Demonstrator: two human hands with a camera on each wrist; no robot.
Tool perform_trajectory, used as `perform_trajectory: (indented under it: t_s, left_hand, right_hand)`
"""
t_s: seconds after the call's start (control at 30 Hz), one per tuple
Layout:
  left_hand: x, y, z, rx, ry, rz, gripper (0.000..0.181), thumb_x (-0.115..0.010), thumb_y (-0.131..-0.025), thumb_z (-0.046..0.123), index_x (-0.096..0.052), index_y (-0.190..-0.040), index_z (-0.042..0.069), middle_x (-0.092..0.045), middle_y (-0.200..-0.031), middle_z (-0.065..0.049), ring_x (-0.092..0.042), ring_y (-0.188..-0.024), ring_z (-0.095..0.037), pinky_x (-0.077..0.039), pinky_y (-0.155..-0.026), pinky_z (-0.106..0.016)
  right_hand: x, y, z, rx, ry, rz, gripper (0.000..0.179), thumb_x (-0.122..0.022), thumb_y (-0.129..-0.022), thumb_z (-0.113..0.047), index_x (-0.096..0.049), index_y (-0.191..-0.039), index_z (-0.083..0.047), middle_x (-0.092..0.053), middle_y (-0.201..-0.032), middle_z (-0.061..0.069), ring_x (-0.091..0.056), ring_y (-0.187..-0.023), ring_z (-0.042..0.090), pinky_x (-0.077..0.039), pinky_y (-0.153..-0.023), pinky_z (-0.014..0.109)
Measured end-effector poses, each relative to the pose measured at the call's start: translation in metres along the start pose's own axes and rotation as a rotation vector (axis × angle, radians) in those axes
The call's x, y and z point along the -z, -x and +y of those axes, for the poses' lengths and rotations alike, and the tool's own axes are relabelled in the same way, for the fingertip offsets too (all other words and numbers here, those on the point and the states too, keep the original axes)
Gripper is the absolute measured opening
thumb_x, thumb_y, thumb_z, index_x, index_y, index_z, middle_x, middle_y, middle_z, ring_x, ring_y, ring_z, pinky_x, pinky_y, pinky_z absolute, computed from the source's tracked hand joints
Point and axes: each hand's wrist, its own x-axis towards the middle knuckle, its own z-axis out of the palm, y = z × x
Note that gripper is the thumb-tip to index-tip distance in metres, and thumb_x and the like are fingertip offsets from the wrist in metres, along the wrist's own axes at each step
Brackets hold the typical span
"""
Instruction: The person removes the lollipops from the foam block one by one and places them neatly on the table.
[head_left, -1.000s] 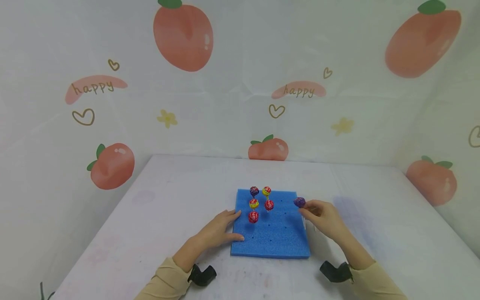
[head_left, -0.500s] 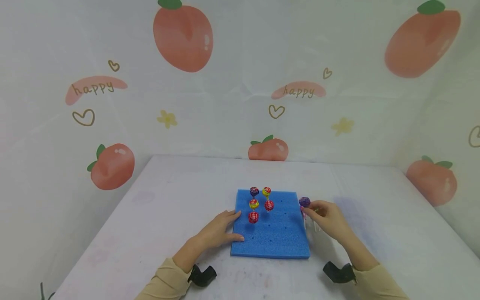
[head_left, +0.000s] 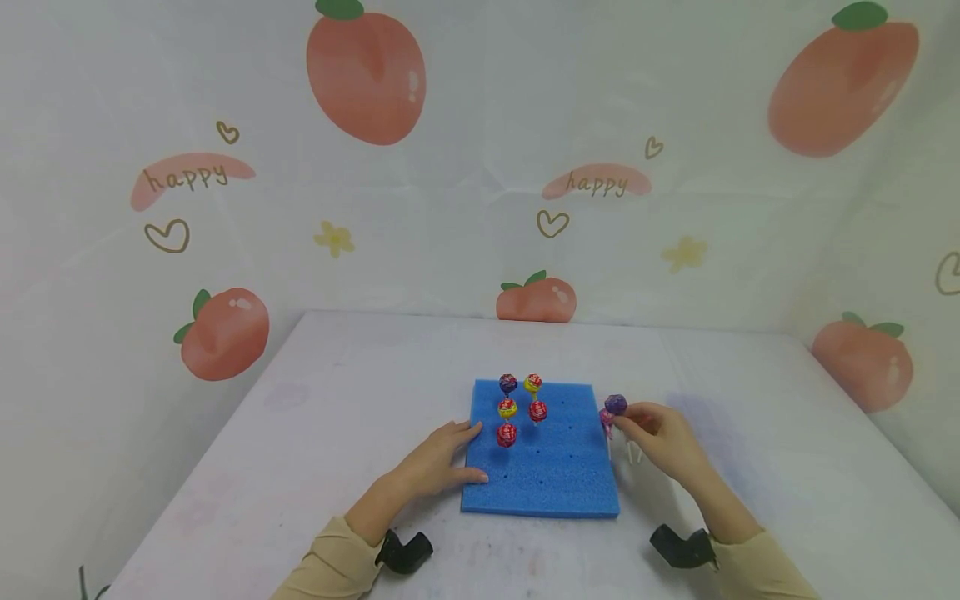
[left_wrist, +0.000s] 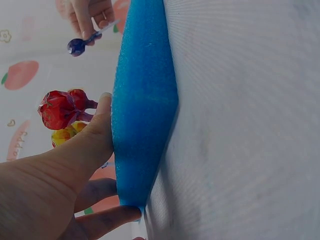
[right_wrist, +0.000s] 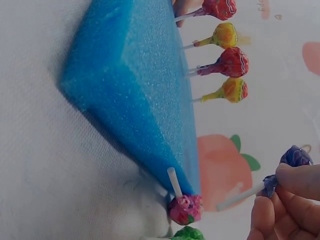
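At the right side of the blue foam board (head_left: 577, 483), my right hand (head_left: 663, 437) pinches a purple lollipop (head_left: 616, 405) just below its wrapped head. In the right wrist view its white stick (right_wrist: 240, 197) points toward the board, apart from it. My left hand (head_left: 435, 458) rests on the board's left edge with fingers spread, and the left wrist view shows the thumb (left_wrist: 102, 112) against the upper face. Several lollipops stand upright in the board: a dark purple one (head_left: 508, 383), yellow ones (head_left: 507, 407) and red ones (head_left: 507, 435).
Beside the board's right edge lies a pink lollipop (right_wrist: 185, 209) on the table, with a green-wrapped one (right_wrist: 189, 233) partly in view. Small holes dot the rest of the board. A white cloth printed with fruit hangs behind the white table (head_left: 360, 342).
My right hand has drawn slightly to the right with the purple lollipop, away from the board, uncovering the pink lollipop. The left hand and the board have stayed put.
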Motion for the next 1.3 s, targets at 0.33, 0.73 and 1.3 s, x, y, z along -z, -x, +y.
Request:
perform_trajectory:
  t_s: [0.33,0.73,1.3]
  left_hand:
    - [0.001,-0.001,-0.001,-0.011,-0.003,0.001,0.077,-0.069,-0.082,0.039,-0.038,-0.141,0.002,-0.038,-0.146,-0.021,-0.029,-0.138,-0.043,-0.029,-0.11,-0.056]
    - [0.001,-0.001,-0.001,-0.01,-0.013,0.001,0.077,-0.068,-0.082,0.041,-0.038,-0.142,0.003,-0.038,-0.147,-0.02,-0.029,-0.138,-0.042,-0.03,-0.11,-0.056]
    - [0.0,-0.001,0.0,0.0,0.0,-0.003,0.077,-0.069,-0.081,0.039,-0.038,-0.141,0.003,-0.038,-0.146,-0.02,-0.029,-0.138,-0.043,-0.03,-0.11,-0.056]
  right_hand:
    - [0.003,-0.001,0.002,0.004,0.046,0.023,0.021,-0.063,-0.088,-0.014,-0.067,-0.1,0.003,-0.069,-0.097,0.019,-0.065,-0.079,0.022,-0.048,-0.057,0.019]
    - [0.008,0.001,-0.001,-0.025,0.071,0.017,0.024,-0.062,-0.089,-0.014,-0.065,-0.103,0.005,-0.068,-0.098,0.021,-0.064,-0.081,0.025,-0.048,-0.057,0.021]
    - [0.013,0.002,0.007,-0.032,0.091,0.007,0.025,-0.059,-0.09,-0.013,-0.063,-0.106,0.007,-0.067,-0.099,0.023,-0.066,-0.08,0.026,-0.048,-0.056,0.021]
